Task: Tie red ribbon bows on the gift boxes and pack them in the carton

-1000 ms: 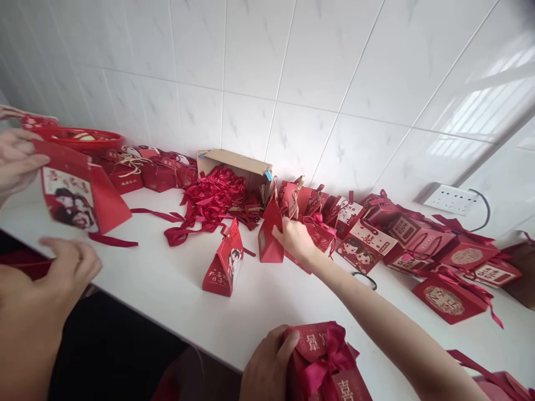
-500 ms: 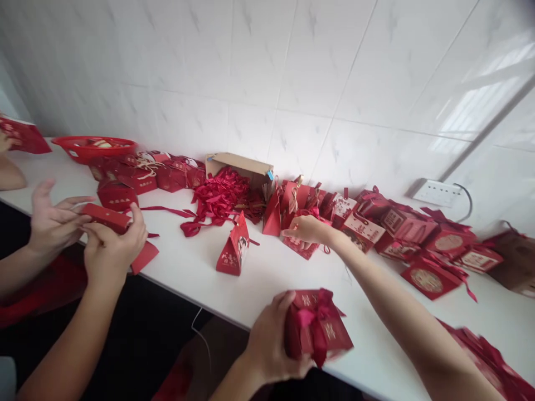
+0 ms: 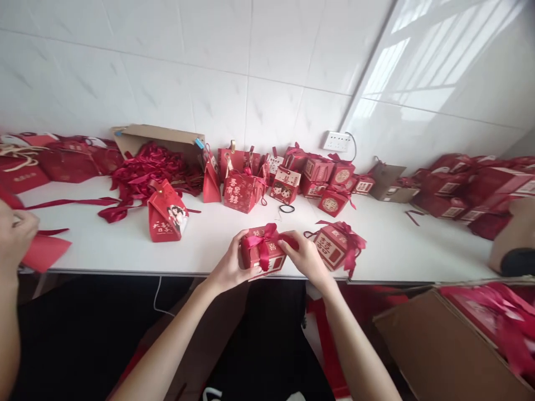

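A red gift box (image 3: 254, 257) with a crimson ribbon bow (image 3: 264, 239) on top is held at the table's front edge. My left hand (image 3: 232, 264) grips it from the left, thumb and fingers around its side. On the other side, my right hand (image 3: 307, 256) has its fingers closed on the bow's ribbon, beside the box. Just right of that hand stands another bowed red box (image 3: 334, 245) with gold characters. A tent-shaped red box (image 3: 167, 214) with a couple printed on it stands to the left.
Several finished boxes (image 3: 242, 192) line the wall. A cardboard box (image 3: 159, 133) spills crimson ribbons (image 3: 146, 170). More red boxes (image 3: 451, 189) are piled at right. Below the table edge, a large carton (image 3: 418, 345) holds ribboned boxes. A co-worker's hand (image 3: 16, 234) is at far left.
The view has swung right. My right hand has left the boxes near the wall and come back to the held box, taking its ribbon. My left hand still holds that box.
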`<state>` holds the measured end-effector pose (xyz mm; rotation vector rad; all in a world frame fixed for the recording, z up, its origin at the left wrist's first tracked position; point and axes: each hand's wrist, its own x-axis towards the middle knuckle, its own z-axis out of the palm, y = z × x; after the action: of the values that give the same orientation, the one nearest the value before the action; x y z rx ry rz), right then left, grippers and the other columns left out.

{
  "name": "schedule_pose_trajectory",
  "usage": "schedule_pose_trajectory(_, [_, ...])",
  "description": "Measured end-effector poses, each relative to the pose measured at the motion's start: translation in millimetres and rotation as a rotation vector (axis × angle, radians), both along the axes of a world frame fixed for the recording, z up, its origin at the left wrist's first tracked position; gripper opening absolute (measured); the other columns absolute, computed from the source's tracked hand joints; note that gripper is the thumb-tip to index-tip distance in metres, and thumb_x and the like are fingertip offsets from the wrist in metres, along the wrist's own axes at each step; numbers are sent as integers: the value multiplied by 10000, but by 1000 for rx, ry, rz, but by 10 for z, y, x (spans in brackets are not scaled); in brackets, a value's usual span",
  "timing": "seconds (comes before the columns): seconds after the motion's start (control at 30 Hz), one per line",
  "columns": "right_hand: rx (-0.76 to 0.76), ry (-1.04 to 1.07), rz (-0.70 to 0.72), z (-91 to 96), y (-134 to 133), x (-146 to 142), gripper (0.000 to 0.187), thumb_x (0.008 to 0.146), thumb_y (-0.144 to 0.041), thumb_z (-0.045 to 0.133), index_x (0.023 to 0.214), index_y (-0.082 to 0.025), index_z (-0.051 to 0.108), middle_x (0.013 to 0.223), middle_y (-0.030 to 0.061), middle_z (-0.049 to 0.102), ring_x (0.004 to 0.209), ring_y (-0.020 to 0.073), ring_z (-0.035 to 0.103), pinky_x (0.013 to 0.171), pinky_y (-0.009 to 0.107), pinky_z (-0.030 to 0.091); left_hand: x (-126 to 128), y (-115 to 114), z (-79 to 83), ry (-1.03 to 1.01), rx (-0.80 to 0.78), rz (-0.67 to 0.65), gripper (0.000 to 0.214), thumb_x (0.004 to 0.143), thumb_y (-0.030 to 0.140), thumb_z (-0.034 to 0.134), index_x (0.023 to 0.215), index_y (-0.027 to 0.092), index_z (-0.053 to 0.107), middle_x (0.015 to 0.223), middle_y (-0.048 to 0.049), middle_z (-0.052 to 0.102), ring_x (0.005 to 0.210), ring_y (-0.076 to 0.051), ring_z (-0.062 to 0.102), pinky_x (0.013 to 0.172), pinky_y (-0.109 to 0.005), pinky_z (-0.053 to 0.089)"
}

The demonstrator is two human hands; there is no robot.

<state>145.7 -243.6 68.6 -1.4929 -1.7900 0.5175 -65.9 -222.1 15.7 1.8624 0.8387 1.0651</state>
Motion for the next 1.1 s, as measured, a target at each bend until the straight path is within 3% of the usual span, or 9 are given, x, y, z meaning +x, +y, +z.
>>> schedule_pose_trajectory(0.07, [106,-39,-90,-47,-56,40,140,900,-281,513,887,-202,628,868,43,700,808,179,664,756,283,515,27,25,-13,30,5,6,899,727,463,717,1391,198,171,1443,-201,336,1288,-318,440,1063,-513,382])
schedule_pose_trajectory(0.17, [318,-156,-73,-102,-142,109,191,928,-252,476,854,-191,642,814,57,652,762,175,626,721,271,508,-18,65,66,87,13,-30,902,744,573,655,1420,205,186,1489,-187,301,1363,-334,346,1091,-524,338])
schedule_pose_trajectory(0.23, [446,-240,-59,-150,-184,142,226,949,-259,446,893,-189,653,831,76,638,783,187,607,721,284,509,-18,83,220,101,67,46,762,794,609,549,1387,208,290,1478,-160,338,1374,-330,333,1088,-525,342])
schedule_pose_trajectory(0.33, [577,-322,-81,-225,-210,163,253,967,-262,418,931,-201,661,829,84,636,782,197,591,723,311,510,114,107,539,195,233,217,448,827,495,519,1163,198,525,1364,-118,470,1310,-298,423,1077,-492,369])
schedule_pose_trajectory(0.47, [724,-325,-54,-313,-220,167,228,958,-214,439,945,-189,664,798,82,631,728,187,573,684,315,502,338,192,815,436,237,100,220,813,352,526,936,199,625,1073,-59,641,1064,-255,599,991,-445,448])
schedule_pose_trajectory(0.63, [784,-283,30,-424,-262,198,185,941,-166,472,967,-201,652,782,68,620,710,166,567,649,294,484,340,318,794,452,123,58,264,793,410,574,950,201,614,1061,-48,660,1008,-242,629,926,-402,492])
schedule_pose_trajectory(0.77, [825,-189,17,-461,-411,138,146,912,-136,513,987,-173,632,788,72,627,704,162,563,632,288,473,310,340,761,373,24,-6,250,757,439,608,784,191,617,1129,-82,635,1100,-266,586,983,-401,454])
schedule_pose_trajectory(0.9, [687,156,24,-434,-687,-111,162,916,-175,466,857,-161,617,684,49,602,624,142,546,576,258,442,336,321,706,298,-1,7,243,753,433,615,772,192,636,1165,-101,615,1143,-282,554,1032,-444,394])
schedule_pose_trajectory(1.1, [-87,508,113,-363,-637,-386,527,940,-505,361,570,-175,539,471,1,535,437,99,472,480,227,360,530,209,574,198,52,123,192,744,382,624,768,193,650,1077,-80,619,1076,-249,582,1009,-409,413])
